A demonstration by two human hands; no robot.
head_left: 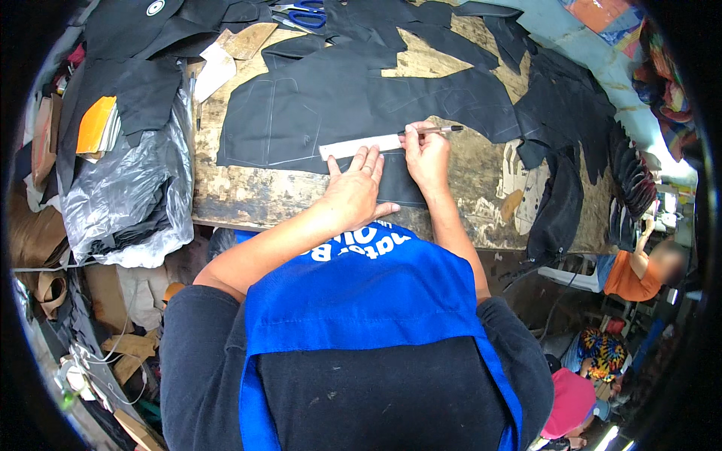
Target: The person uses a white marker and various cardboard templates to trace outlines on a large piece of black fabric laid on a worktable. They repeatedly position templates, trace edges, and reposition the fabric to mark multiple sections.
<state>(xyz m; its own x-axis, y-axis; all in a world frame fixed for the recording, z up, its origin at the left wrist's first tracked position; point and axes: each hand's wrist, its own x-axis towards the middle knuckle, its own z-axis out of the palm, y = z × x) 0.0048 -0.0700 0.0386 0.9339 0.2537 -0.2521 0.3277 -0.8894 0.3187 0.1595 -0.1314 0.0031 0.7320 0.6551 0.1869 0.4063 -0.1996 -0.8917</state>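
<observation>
Ruler (pixel 361 146) lies flat on the black sheet (pixel 342 101), which spreads beyond it and to both sides over the worn table (pixel 244 197). The left hand (pixel 352 197) grips nothing: its fingers are spread, tips resting on the ruler, and even pressure looks best, since a strip this slim could pivot if only one fingertip bore down. The right hand (pixel 426 159), at the ruler's right end, has thumb and fingers pinched round a pen (pixel 440 130); whether those fingertips also touch the ruler I cannot tell, nor which end of the pen writes. For a clean mark, the pen should run snug against the straight edge at one steady slant, in a single light stroke, so that the sheet does not drag. A pale line (pixel 295 161) runs toward the ruler's left end, so checking the edge against it first seems wise. The scissors (pixel 307 15), far beyond the ruler, look well clear of any stroke.
</observation>
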